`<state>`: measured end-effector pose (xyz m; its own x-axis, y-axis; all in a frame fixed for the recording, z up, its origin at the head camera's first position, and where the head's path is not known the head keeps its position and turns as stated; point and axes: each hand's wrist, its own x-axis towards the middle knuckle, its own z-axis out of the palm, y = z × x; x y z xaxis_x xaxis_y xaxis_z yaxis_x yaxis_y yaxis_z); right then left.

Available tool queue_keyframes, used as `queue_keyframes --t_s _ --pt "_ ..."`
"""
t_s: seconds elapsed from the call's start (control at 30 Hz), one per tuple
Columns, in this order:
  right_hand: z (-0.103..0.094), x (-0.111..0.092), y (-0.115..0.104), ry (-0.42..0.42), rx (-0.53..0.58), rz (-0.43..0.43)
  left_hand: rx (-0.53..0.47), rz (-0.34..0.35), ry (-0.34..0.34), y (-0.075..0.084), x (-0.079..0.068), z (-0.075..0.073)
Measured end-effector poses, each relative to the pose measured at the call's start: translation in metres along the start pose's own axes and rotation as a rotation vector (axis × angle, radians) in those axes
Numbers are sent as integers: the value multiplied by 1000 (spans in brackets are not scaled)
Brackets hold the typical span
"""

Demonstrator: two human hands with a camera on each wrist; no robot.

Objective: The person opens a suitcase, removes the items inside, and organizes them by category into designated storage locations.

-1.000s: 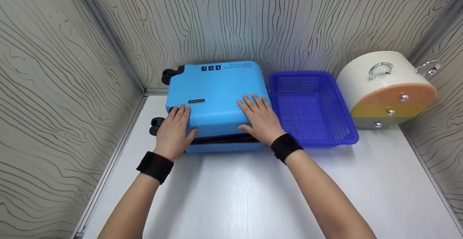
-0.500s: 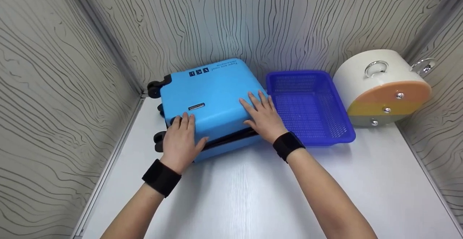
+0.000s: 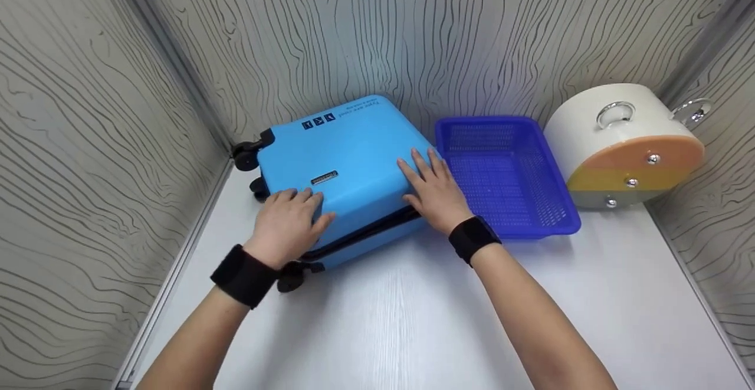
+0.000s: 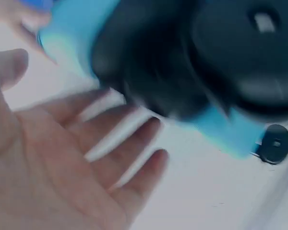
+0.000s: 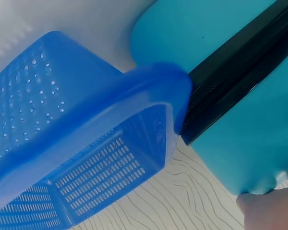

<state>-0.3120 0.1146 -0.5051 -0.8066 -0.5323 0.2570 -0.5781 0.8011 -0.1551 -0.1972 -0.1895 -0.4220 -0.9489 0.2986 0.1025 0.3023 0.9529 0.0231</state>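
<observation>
A light blue suitcase (image 3: pixel 354 148) with black wheels (image 3: pixel 245 155) lies flat on the white table, turned at an angle, its zipped seam facing the near side. My right hand (image 3: pixel 439 198) rests with spread fingers on its near right corner. Close to the wheel end is my left hand (image 3: pixel 286 225), fingers loosely extended by the near left corner. In the left wrist view that hand (image 4: pixel 77 153) is spread palm up to the camera beside a blurred black wheel (image 4: pixel 245 52), gripping nothing. The right wrist view shows the suitcase's black zip band (image 5: pixel 240 72).
A purple-blue perforated basket (image 3: pixel 560 189) stands against the suitcase's right end. Right of it sits a white rounded box (image 3: pixel 590 112) with striped orange, yellow and grey drawers and metal handles. Wood-patterned walls (image 3: pixel 377 30) enclose the table (image 3: pixel 377 331) at back and sides.
The suitcase has turned, its wheeled end swinging left and toward the near edge. My left hand moved with it, then shifted slightly left; a near wheel now shows below it. My right hand stayed on the corner.
</observation>
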Motion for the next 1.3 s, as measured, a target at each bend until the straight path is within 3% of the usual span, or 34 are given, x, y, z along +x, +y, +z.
queue_keyframes --t_s 0.1,0.27,0.37,0.43,0.63,0.73,0.93,1.03,1.3 --pt "0 -2 -4 3 -7 24 -89 21 -65 -35 7 -8" --pt "2 -4 -16 19 -8 64 -77 -45 -53 -94 12 1" --pt "2 -4 -23 30 15 79 -79 -78 -68 -116 14 10" --pt "2 -5 -27 30 38 83 -74 -58 -68 -123 16 16" --pt "3 -12 -34 44 111 100 68 117 7 -127 22 26" --pt "5 -18 -44 78 173 156 99 170 45 -126 24 27" --pt "20 -29 -85 86 456 308 84 183 93 -126 21 29" --pt "27 -29 -96 79 518 339 80 185 113 -126 18 31" --pt "36 -21 -69 91 562 281 115 193 104 -118 15 30"
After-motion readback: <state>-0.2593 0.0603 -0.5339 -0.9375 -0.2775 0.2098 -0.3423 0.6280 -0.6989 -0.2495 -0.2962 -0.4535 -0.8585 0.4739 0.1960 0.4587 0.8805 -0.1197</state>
